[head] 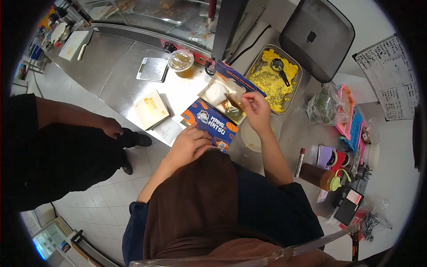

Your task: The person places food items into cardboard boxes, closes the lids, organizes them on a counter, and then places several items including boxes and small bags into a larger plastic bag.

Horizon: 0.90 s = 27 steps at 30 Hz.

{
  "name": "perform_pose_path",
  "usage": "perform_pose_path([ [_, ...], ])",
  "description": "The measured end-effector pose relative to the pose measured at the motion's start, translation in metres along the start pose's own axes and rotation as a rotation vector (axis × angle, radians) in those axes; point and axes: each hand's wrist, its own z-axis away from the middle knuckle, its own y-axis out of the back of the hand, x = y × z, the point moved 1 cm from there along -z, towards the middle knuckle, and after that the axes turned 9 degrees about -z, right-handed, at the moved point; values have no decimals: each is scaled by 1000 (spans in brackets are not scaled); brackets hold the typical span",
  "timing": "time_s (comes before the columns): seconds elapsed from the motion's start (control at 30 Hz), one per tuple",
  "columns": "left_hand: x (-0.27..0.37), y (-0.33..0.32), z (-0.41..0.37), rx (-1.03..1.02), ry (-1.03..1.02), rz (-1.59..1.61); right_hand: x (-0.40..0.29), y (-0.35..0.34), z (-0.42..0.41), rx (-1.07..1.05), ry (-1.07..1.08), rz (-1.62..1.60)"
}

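An open blue and orange printed food box (213, 121) lies on the steel counter in front of me. Inside it are a white wrapped round item (216, 94) and clear packets (234, 111) at the near right corner. My left hand (192, 142) rests on the near left edge of the box's lid. My right hand (256, 108) is over the box's right side, fingertips pinched near a small clear packet; whether they hold it cannot be told. Under my right forearm sits a pale round lid or plate (257, 137). Beyond it, a metal tray (298, 87) holds yellow crumbled food and a black scoop (279, 68).
A lidded cup (181, 63), a digital scale (152, 69) and a cream box (151, 110) stand left. A glass display case (153, 36) borders the back. A sauce bottle (317, 177) and marker (299, 163) lie right. Another person's hand (112, 127) is at left.
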Motion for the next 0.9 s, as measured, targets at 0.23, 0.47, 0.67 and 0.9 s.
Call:
perform_pose_path([
  [0.23, 0, 0, 3, 11, -4, 9, 1, 11, -4, -184, 13, 229],
  [0.47, -3, -2, 4, -34, -5, 29, 35, 11, -15, -264, -128, 319],
  [0.67, -5, -3, 4, -20, -15, 25, 31, -12, -2, -209, 87, 1005],
  [0.9, -6, -2, 4, -59, 7, 51, 33, -12, 5, -116, 97, 745],
])
